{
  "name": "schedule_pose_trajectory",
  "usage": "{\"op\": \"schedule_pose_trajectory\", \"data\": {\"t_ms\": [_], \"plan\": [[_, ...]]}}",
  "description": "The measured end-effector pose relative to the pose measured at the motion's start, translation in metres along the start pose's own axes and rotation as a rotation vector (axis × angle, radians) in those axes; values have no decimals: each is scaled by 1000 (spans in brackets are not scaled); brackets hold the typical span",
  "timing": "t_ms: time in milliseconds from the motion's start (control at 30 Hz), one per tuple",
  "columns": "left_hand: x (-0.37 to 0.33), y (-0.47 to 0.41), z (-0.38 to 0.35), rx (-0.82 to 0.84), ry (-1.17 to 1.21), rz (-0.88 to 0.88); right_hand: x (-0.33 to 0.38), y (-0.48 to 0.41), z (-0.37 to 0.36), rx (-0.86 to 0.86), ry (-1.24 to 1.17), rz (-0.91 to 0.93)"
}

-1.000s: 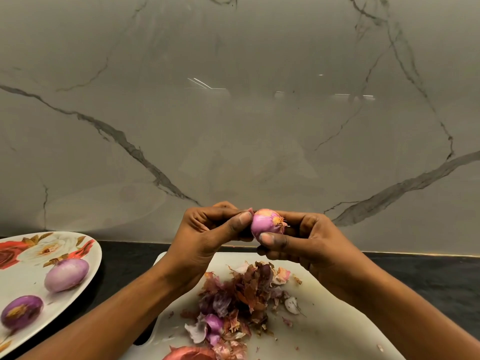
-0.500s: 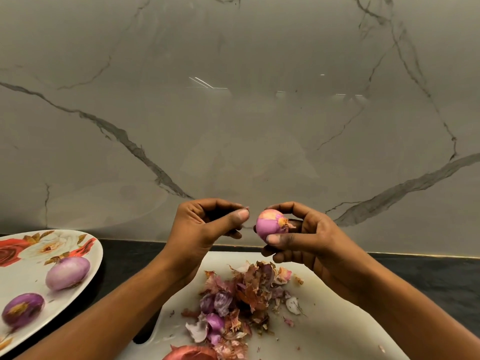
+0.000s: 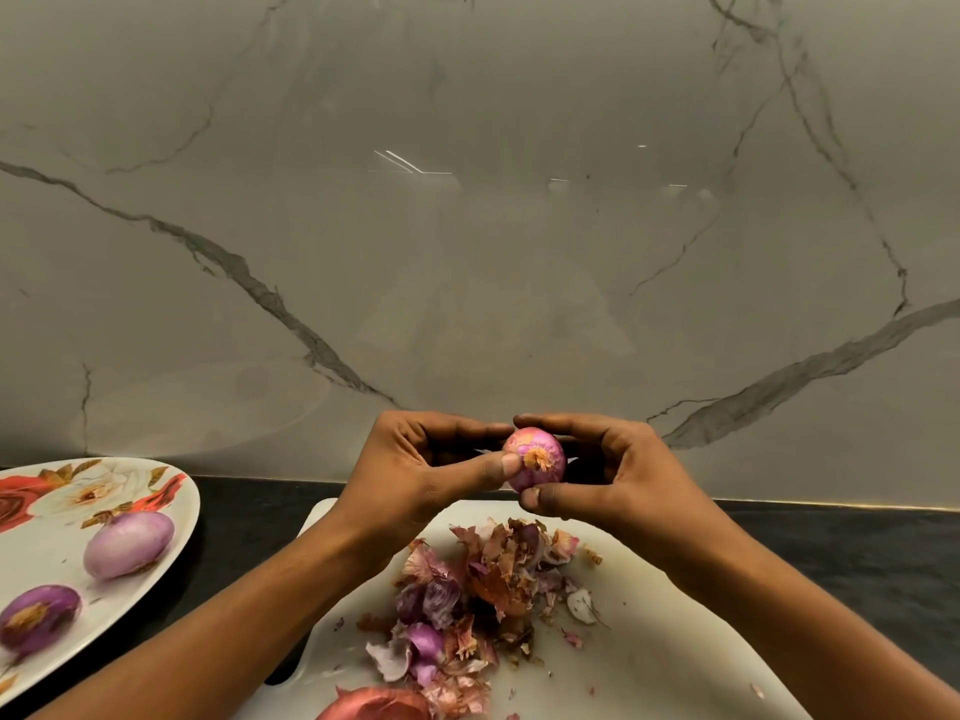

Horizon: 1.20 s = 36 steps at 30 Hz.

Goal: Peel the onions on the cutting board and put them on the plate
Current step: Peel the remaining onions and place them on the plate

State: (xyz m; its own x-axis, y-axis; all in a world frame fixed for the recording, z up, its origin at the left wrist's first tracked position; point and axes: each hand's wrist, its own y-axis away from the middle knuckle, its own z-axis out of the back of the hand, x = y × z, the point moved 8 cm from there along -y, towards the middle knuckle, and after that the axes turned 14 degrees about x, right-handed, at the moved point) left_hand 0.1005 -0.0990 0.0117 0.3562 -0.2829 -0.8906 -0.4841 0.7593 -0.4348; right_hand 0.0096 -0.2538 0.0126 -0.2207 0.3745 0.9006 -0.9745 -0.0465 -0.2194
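Gripping a small round pink-purple onion (image 3: 535, 457) between curled thumb and fingers of the right hand (image 3: 623, 475), in the air over the far edge of the white plastic cutting board (image 3: 649, 641). Pinching its left side with the left hand (image 3: 415, 470), thumb tip touching the skin. Lying below on the board, a heap of reddish-brown papery peels (image 3: 483, 589). Resting on the flowered white oval plate (image 3: 52, 543) at the dark desk's (image 3: 857, 563) left edge, a pale lilac peeled onion (image 3: 128, 544) and a darker purple peeled onion (image 3: 39, 618).
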Motion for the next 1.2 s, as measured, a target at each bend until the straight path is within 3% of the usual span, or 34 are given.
{"op": "schedule_pose_trajectory", "data": {"t_ms": [333, 833, 1200], "plan": [[-6, 2, 3, -31, -57, -30, 1, -1, 0, -3, 97, 27], [-3, 1, 0, -3, -22, -35, -1, 0, 3, 7, -95, -23], [0, -1, 10, -116, -5, -34, -4, -1, 3, 6, -156, -41]]}}
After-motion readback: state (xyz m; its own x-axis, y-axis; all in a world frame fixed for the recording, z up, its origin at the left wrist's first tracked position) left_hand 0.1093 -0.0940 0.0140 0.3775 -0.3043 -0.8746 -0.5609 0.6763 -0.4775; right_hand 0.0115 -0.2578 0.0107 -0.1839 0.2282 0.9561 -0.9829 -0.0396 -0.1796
